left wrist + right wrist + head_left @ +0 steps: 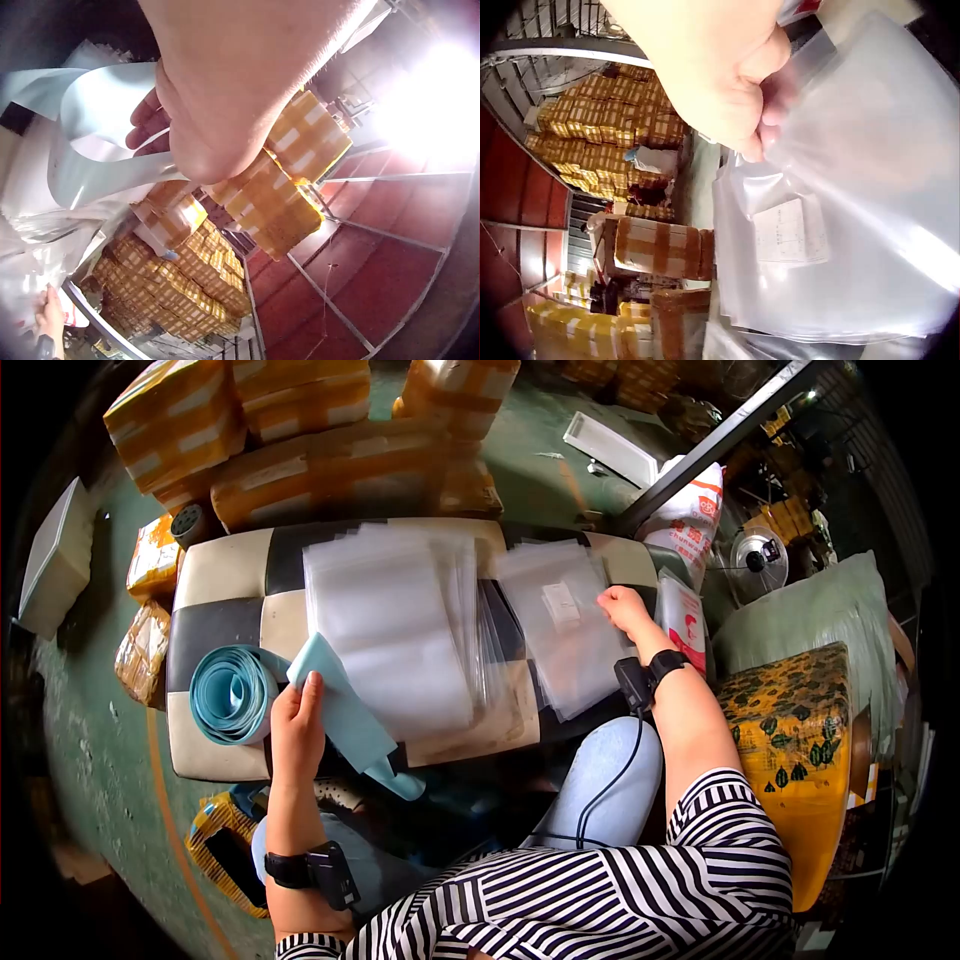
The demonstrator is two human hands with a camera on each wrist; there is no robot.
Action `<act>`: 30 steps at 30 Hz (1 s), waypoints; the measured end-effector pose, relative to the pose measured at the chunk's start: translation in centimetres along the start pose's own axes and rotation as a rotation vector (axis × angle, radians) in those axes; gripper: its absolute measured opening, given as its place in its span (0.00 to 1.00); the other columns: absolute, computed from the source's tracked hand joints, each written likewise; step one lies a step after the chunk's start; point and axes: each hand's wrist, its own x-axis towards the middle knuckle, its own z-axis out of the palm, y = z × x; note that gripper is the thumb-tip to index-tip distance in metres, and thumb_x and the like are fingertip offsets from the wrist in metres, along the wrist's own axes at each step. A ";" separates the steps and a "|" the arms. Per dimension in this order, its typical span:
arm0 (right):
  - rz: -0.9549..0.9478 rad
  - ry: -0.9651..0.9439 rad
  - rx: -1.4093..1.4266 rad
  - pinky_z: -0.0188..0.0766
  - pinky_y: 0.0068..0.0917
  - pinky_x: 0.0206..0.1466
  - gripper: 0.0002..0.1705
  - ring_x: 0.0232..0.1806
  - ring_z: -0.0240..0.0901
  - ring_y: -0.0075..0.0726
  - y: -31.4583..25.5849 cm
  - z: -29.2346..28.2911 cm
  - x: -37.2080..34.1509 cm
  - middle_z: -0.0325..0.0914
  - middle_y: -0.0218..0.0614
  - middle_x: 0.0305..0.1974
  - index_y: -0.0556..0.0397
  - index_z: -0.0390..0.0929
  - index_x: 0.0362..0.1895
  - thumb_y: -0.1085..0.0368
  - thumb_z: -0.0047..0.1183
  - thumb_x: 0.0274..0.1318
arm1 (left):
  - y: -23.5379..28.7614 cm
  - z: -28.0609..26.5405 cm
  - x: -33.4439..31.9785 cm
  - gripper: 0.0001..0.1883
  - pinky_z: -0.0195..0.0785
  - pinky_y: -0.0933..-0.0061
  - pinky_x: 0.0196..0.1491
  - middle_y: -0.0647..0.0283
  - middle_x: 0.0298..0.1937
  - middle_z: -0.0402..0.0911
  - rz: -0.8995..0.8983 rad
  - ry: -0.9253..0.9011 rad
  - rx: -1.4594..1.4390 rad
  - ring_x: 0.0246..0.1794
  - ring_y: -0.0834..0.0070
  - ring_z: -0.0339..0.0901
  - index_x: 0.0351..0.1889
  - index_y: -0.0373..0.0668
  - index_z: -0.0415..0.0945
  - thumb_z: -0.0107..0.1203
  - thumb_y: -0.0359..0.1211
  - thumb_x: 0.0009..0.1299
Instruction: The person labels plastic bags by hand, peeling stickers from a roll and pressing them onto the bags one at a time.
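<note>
My left hand grips a light blue flexible strip, thumb on top. In the left wrist view the strip bends in a loop beside the fingers. Left of that hand lies a coiled light blue roll on the checkered padded bench. The right hand pinches the edge of a stack of clear plastic bags. Creases run from its fingertips across the bags in the right wrist view. A white printed label shows on them. Between the hands lies a larger stack of clear plastic sheets.
Taped cartons stand behind the bench. A metal post rises at its far right corner, near a white printed sack and a fan. A yellow patterned seat stands at right.
</note>
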 end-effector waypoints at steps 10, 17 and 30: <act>-0.814 -0.592 0.482 0.60 0.21 0.53 0.18 0.50 0.61 0.23 -17.6 13.7 -18.3 0.68 0.30 0.48 0.56 0.67 0.48 0.68 0.51 0.52 | 0.6 -0.1 -0.1 0.15 0.68 0.77 0.36 0.64 0.33 0.76 -0.349 -0.124 -0.741 0.31 0.76 0.74 0.41 0.34 0.70 0.48 0.38 0.66; -0.497 -0.723 0.714 0.66 0.18 0.41 0.06 0.34 0.67 0.19 -20.0 18.8 -23.3 0.73 0.29 0.32 0.60 0.70 0.37 0.73 0.46 0.54 | 1.8 -2.7 -1.1 0.27 0.65 0.77 0.36 0.61 0.31 0.76 -0.313 -0.299 -0.726 0.32 0.76 0.72 0.40 0.33 0.72 0.38 0.51 0.68; -0.968 -0.342 0.201 0.67 0.20 0.40 0.14 0.34 0.71 0.27 -23.9 17.0 -24.6 0.74 0.36 0.32 0.58 0.75 0.40 0.77 0.52 0.45 | 1.1 -1.8 -1.5 0.21 0.52 0.81 0.20 0.68 0.17 0.67 -0.193 -0.157 -0.416 0.17 0.83 0.61 0.24 0.37 0.73 0.48 0.48 0.64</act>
